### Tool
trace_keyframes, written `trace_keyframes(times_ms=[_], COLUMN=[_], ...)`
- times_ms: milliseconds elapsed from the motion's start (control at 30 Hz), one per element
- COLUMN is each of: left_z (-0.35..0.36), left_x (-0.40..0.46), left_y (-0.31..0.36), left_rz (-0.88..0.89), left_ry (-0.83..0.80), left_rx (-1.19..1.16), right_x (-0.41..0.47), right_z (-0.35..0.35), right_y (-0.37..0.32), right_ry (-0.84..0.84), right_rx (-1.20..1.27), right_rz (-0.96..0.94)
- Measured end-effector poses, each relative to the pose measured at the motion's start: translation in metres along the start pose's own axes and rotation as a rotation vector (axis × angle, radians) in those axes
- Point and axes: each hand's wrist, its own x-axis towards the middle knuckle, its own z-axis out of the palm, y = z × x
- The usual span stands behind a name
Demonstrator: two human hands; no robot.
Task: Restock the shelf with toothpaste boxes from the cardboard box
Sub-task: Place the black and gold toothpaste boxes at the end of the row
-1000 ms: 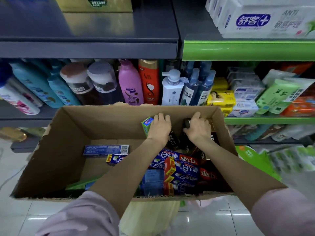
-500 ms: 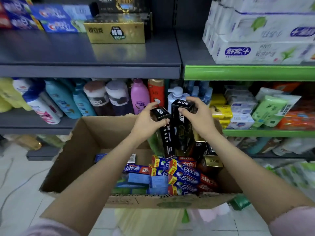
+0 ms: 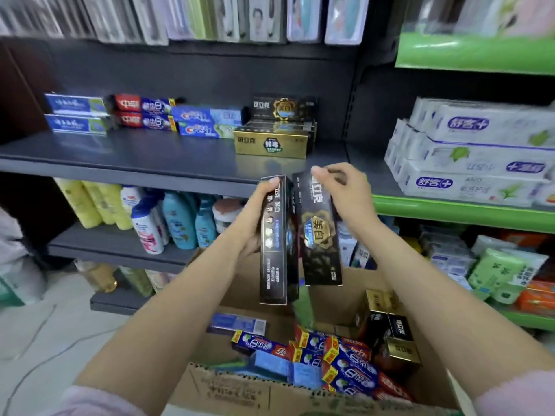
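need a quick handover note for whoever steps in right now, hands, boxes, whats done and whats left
Left hand: grips a black toothpaste box held on end, above the cardboard box.
Right hand: pinches the top of a second black and gold toothpaste box, beside the first.
Shelf: blue, red and blue, and Crest boxes stand in a row at the back; the gold and black stack is at its right end.
Done: two boxes lifted out. Neither is shelved.
Left: probably set both by the gold and black stack, then empty the rest, including the red and blue boxes.
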Motion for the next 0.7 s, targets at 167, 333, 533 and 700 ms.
trace_keyframes(times_ms=[167, 333, 533, 700], left_z=[0.0, -0.008, -0.038, -0.069], left_x=[-0.01, -0.008, 0.01, 0.046], left_y=[0.032, 0.067, 0.117, 0.162], left_rz=[0.084, 0.17, 0.226, 0.183], left_ry=[-0.021, 0.095, 0.101, 0.294], left_rx=[-0.113, -0.175, -0.189, -0.239], right_x=[0.013, 0.033, 0.073, 0.132], right_z=[0.023, 0.05, 0.064, 0.086], right_y=[-0.045, -0.08, -0.104, -0.123], right_ry=[0.036, -0.302, -0.462, -0.264], right_rx=[-0.093, -0.195, -0.23, -0.674], right_rz=[-0.029, 0.077, -0.083, -0.28])
